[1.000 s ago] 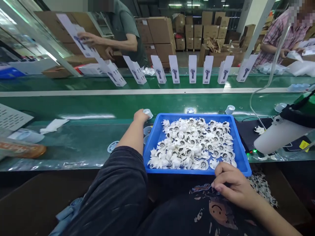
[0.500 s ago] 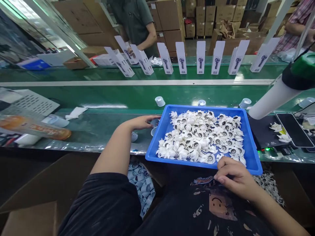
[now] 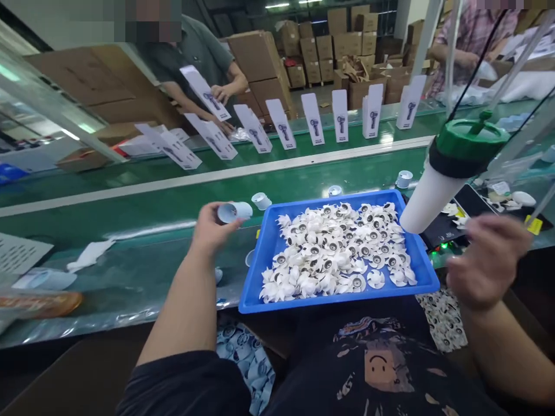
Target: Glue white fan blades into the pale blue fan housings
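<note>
My left hand (image 3: pixel 210 237) is closed around a pale blue, cup-like plastic housing (image 3: pixel 235 212), held tilted on its side above the bench, left of the blue tray. The blue tray (image 3: pixel 249 294) holds a heap of small white fan wheels (image 3: pixel 329 248) with dark round hubs. My right hand (image 3: pixel 488 260) is raised to the right of the tray, near the hanging white tool with a green cap (image 3: pixel 437 185). Motion smears its fingers, so I cannot tell whether it holds anything. Behind the tray, more pale blue housings (image 3: pixel 261 201) stand on the green belt.
White printed boxes (image 3: pixel 313 118) stand in a row on the far side of the belt (image 3: pixel 173 199). Across it, a co-worker's hand (image 3: pixel 223 92) touches one box. A black device (image 3: pixel 440 231) sits right of the tray. Below the bench is a container of blue housings (image 3: pixel 247 358).
My left hand has lifted a housing from beside the tray. The right hand has moved from the tray's front edge up and to the right. The camera view has turned.
</note>
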### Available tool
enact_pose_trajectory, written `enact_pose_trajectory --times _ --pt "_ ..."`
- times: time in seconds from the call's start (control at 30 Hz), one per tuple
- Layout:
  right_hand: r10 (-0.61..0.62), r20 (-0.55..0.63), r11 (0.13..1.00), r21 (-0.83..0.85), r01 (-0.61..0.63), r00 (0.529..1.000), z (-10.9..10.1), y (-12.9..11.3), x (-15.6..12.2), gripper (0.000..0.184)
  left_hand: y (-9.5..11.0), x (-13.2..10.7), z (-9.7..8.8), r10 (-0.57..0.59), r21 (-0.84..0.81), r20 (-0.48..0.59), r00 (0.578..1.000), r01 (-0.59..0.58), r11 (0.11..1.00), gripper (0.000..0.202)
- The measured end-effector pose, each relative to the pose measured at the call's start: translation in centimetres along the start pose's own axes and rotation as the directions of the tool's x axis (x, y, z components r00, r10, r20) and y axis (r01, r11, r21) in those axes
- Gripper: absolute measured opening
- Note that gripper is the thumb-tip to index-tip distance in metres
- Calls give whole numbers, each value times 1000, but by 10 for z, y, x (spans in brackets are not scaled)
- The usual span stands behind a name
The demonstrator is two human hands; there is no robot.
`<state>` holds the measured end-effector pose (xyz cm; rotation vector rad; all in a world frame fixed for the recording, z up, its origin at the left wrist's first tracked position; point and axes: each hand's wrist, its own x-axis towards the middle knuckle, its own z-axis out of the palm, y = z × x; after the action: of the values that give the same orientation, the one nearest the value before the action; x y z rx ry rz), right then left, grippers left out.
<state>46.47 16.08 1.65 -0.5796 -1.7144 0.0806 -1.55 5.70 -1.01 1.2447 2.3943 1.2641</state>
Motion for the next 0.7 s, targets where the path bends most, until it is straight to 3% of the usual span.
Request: enact_pose_trajectory --times 0.03,0.07,0.1,0.13,0.17,0.23,0.3,0.37,0.43,0.53,0.6,0.7 --pt "-9 -123 1000 26 12 992 0 9 15 52 9 -2 3 39 -50 -58 998 -42 998 77" --pt "116 -80 983 151 -103 990 -1 16 30 58 20 -9 6 97 -116 -103 990 -109 987 74" --pt "225 69 920 312 -236 972 -1 22 43 61 32 -19 10 175 -191 -140 975 -200 961 70" --pt "278 270 831 413 -372 922 -2 27 54 64 44 -33 13 270 -270 -181 946 -311 911 65" --pt "292 462 722 467 -510 837 -3 29 61 64 55 -51 16 378 -349 -216 900 -433 831 60" --pt "242 664 548 508 -665 707 -5 30 65 59 75 -92 22 549 -384 -226 805 -591 709 57" --pt "236 682 424 569 -704 693 -4 24 59 58 88 -131 30 606 -371 -173 777 -621 690 60" --pt "226 670 333 628 -703 707 1 12 53 64 96 -162 42 599 -414 -76 797 -572 708 59" --pt "194 732 292 593 -750 654 12 -4 52 72 104 -180 57 580 -492 64 812 -480 727 55" --pt "186 808 239 515 -823 559 34 -31 62 81 120 -191 83 601 -553 261 756 -393 734 52" --pt "228 788 173 545 -820 572 47 -48 71 74 134 -193 96 607 -506 308 733 -414 757 50" --pt "291 729 101 620 -778 619 55 -68 79 59 154 -193 108 600 -374 283 748 -490 788 47"
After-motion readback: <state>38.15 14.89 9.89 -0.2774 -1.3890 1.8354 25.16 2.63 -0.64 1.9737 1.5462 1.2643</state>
